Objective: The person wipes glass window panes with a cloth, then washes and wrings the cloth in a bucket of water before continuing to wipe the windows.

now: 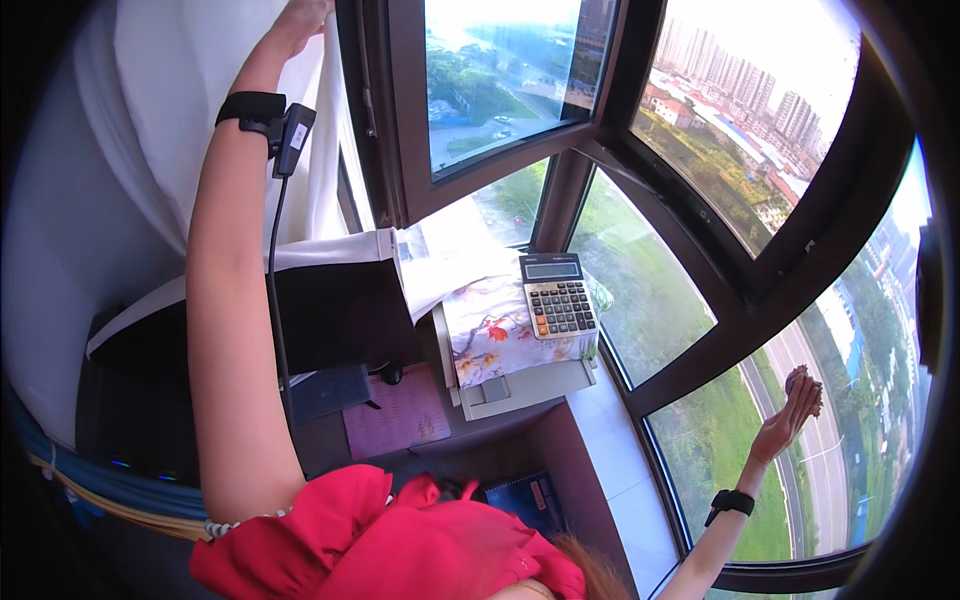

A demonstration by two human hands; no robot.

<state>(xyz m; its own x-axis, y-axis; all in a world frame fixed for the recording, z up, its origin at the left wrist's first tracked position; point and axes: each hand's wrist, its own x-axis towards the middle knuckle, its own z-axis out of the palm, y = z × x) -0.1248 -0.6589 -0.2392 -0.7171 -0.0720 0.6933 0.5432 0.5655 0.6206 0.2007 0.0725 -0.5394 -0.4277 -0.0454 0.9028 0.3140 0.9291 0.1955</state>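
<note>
My left hand (300, 24) is raised at the top left, beside the white curtain (157, 97) and the edge of a dark window frame (375, 112); its fingers are partly cut off by the picture's edge, so its grip is unclear. At the right, my right hand (780, 427) presses a crumpled dark cloth (804, 381) to the glass of the lower window pane (720, 450). Black straps with a small device sit round my left forearm, and another black strap circles my right wrist.
A calculator (560, 296) lies on a floral cloth (487, 326) over a printer-like machine (525, 390). To its left stand a black monitor (337, 315) partly under white fabric, a mouse (391, 373) and a pink sheet (397, 420). An inward-tilted window sash (510, 161) juts above.
</note>
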